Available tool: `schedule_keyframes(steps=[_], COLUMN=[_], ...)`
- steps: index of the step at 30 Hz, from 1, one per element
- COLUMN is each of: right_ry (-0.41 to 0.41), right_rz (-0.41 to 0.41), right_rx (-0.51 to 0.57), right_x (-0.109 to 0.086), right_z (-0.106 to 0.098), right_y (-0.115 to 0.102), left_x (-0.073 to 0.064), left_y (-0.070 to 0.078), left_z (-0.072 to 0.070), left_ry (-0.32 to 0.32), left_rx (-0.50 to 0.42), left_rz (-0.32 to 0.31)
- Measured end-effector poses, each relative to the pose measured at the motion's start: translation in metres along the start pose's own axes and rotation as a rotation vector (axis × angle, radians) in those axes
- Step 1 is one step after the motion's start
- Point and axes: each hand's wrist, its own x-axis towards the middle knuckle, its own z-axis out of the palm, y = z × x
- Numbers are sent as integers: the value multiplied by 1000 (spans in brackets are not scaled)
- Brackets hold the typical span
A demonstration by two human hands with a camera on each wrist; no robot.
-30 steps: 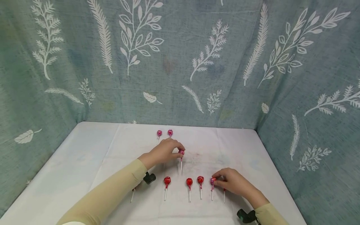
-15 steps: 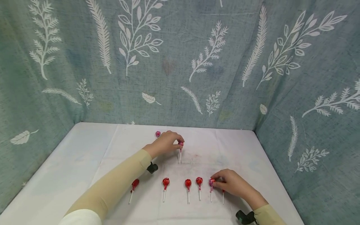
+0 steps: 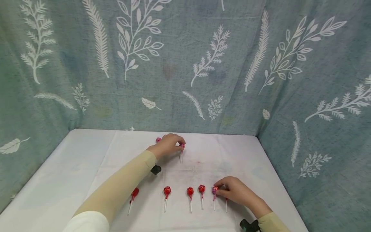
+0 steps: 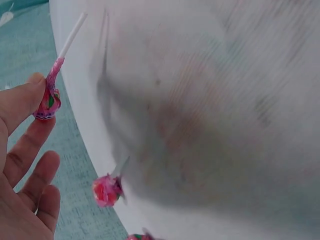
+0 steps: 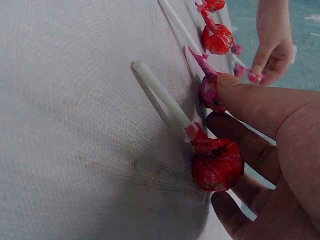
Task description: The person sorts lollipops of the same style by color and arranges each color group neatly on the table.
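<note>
Near the far edge of the table, my left hand (image 3: 168, 144) pinches a pink-wrapped lollipop (image 4: 50, 97) by its head, between thumb and index finger. Its white stick points back toward me, with a shadow on the cloth beneath. Two more pink lollipops lie near this hand in the left wrist view, one (image 4: 106, 190) whole and one (image 4: 137, 237) cut by the frame. At the right of the front row, my right hand (image 3: 236, 190) pinches another pink lollipop (image 5: 210, 92) at its head. A red lollipop (image 5: 217, 165) lies beneath that hand's fingers, mostly hidden in the head view.
Along the front row lie several red lollipops, among them one (image 3: 167, 190) at mid-table and a tilted one (image 3: 134, 193) by my left sleeve. White cloth covers the table (image 3: 87, 154). A leaf-patterned green curtain (image 3: 174, 64) encloses the back and sides.
My left hand has carried its pink lollipop toward the far edge, now covering one of the two back lollipops in the head view. The right hand has kept its place and hold.
</note>
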Motion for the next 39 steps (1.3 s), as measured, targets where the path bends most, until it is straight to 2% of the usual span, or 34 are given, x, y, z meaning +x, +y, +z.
schedule_keyframes(steps=[4, 9, 16, 19, 30, 39], right_ry=[-3, -7, -7, -17, 4, 11], right_rz=[2, 22, 24, 33, 16, 18], right_rx=[11, 14, 36, 55, 26, -5], right_x=[1, 2, 0, 0, -2, -1], right_z=[1, 2, 4, 5, 5, -1], right_y=[0, 1, 0, 1, 0, 0], left_x=[5, 14, 23, 27, 34, 42], left_y=[-8, -18, -27, -29, -27, -30], left_z=[-5, -9, -8, -5, 3, 6], left_ry=[-11, -34, -83, -87, -47, -42], left_rx=[-27, -14, -44, -26, 13, -14], left_rz=[-28, -43, -146, -170, -166, -218])
